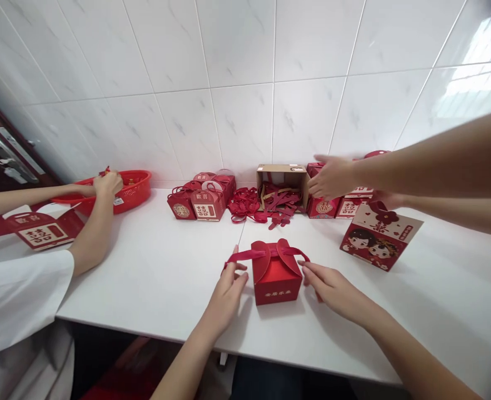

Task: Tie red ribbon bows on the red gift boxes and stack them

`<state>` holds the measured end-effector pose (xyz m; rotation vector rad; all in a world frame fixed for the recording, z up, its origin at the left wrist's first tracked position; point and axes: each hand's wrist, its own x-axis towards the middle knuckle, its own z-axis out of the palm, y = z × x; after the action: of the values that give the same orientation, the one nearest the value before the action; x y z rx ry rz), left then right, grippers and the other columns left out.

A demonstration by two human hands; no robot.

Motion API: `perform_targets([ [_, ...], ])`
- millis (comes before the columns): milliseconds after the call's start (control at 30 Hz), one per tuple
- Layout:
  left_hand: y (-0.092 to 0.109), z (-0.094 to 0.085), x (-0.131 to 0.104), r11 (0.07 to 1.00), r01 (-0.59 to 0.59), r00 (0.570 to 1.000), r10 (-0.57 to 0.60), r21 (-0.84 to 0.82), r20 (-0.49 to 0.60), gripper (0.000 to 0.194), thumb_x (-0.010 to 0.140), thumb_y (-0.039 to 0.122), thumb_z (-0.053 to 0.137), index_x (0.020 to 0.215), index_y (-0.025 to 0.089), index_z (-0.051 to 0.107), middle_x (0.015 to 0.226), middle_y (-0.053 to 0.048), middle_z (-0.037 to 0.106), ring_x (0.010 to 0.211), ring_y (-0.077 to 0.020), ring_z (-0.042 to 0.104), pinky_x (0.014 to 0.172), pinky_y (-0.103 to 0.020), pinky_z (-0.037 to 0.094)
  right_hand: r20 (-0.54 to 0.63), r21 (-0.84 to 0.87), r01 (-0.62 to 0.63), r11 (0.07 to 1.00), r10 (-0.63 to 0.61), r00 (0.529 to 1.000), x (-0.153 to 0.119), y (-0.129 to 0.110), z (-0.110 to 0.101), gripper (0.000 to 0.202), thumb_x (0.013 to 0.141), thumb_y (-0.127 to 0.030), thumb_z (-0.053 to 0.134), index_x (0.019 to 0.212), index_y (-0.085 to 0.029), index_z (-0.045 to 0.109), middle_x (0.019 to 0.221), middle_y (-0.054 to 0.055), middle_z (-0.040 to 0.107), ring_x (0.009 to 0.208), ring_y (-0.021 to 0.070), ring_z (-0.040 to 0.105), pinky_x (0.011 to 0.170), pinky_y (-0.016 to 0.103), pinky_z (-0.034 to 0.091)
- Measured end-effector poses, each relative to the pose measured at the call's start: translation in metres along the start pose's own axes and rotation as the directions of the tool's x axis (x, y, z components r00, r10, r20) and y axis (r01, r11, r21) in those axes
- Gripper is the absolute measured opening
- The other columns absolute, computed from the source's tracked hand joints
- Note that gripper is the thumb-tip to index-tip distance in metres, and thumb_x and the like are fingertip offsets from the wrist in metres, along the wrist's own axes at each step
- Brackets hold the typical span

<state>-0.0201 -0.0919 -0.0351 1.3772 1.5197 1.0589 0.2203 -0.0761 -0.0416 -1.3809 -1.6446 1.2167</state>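
A small red gift box stands upright on the white table in front of me, its rounded top flaps folded together. A red ribbon runs through the flaps and out to both sides. At the box's left, my left hand has the ribbon's left end between its fingers. On the other side my right hand pinches the ribbon's right end close to the box wall. A strip of ribbon hangs below the right fingers.
Behind stand a cardboard carton of red ribbons, a ribbon pile and finished boxes. A co-worker's hands are at the right by a printed box. Another person's hand reaches over a red basket at left.
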Motion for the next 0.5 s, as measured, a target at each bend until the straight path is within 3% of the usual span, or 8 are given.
perform_targets([
  [100,0.004,0.001,0.004,0.913,0.029,0.994,-0.068,-0.407,-0.082,0.042,0.086,0.036,0.052,0.127,0.027,0.051,0.118,-0.006,0.057,0.103,-0.0201,0.055,0.077,-0.028,0.045,-0.139,0.451,-0.044,0.891,0.119,0.983,0.003,0.005,0.018,0.034,0.085,-0.043,0.060,0.117,-0.031,0.060,0.126,0.000,0.061,0.115,0.0181,0.058,0.090,0.029,0.049],
  [167,0.008,0.001,0.005,0.788,0.004,0.989,-0.095,-0.615,-0.116,0.045,0.086,0.041,0.054,0.129,0.027,0.050,0.110,-0.005,0.058,0.100,-0.0190,0.057,0.075,-0.027,0.047,-0.156,0.729,-0.001,0.685,0.168,0.973,0.003,0.001,0.028,0.035,0.084,-0.036,0.064,0.118,-0.033,0.057,0.131,-0.002,0.059,0.122,0.0150,0.053,0.095,0.028,0.049],
  [233,0.012,0.000,0.005,0.669,-0.018,0.980,-0.135,-0.743,-0.145,0.041,0.087,0.043,0.054,0.124,0.026,0.056,0.102,-0.003,0.059,0.093,-0.0164,0.059,0.072,-0.026,0.048,-0.145,0.894,0.040,0.446,0.205,0.968,0.004,-0.004,0.035,0.028,0.083,-0.025,0.065,0.110,-0.028,0.060,0.125,-0.001,0.063,0.118,0.0152,0.058,0.091,0.029,0.053],
  [300,0.016,-0.001,0.006,0.586,-0.021,0.971,-0.181,-0.810,-0.156,0.033,0.088,0.039,0.054,0.117,0.025,0.062,0.099,-0.002,0.059,0.086,-0.0137,0.059,0.069,-0.024,0.048,-0.120,0.964,0.051,0.262,0.257,0.959,0.006,-0.009,0.037,0.014,0.082,-0.015,0.064,0.095,-0.021,0.063,0.111,0.001,0.069,0.107,0.0153,0.064,0.083,0.027,0.057],
  [367,0.018,-0.003,0.007,0.542,-0.020,0.965,-0.208,-0.840,-0.157,0.027,0.089,0.034,0.054,0.112,0.025,0.066,0.097,-0.002,0.060,0.082,-0.0127,0.060,0.067,-0.024,0.049,-0.097,0.988,0.054,0.143,0.312,0.945,0.010,-0.012,0.035,0.009,0.082,-0.009,0.062,0.084,-0.018,0.064,0.094,0.001,0.071,0.090,0.0124,0.069,0.073,0.022,0.059],
  [500,0.020,-0.009,0.007,0.509,-0.025,0.961,-0.226,-0.861,-0.162,0.025,0.090,0.029,0.052,0.107,0.023,0.068,0.094,-0.002,0.063,0.082,-0.0131,0.062,0.065,-0.023,0.049,-0.100,0.995,0.085,0.060,0.343,0.934,0.016,-0.016,0.028,0.011,0.082,-0.009,0.064,0.088,-0.017,0.066,0.074,-0.002,0.068,0.067,0.0079,0.067,0.057,0.016,0.056],
])
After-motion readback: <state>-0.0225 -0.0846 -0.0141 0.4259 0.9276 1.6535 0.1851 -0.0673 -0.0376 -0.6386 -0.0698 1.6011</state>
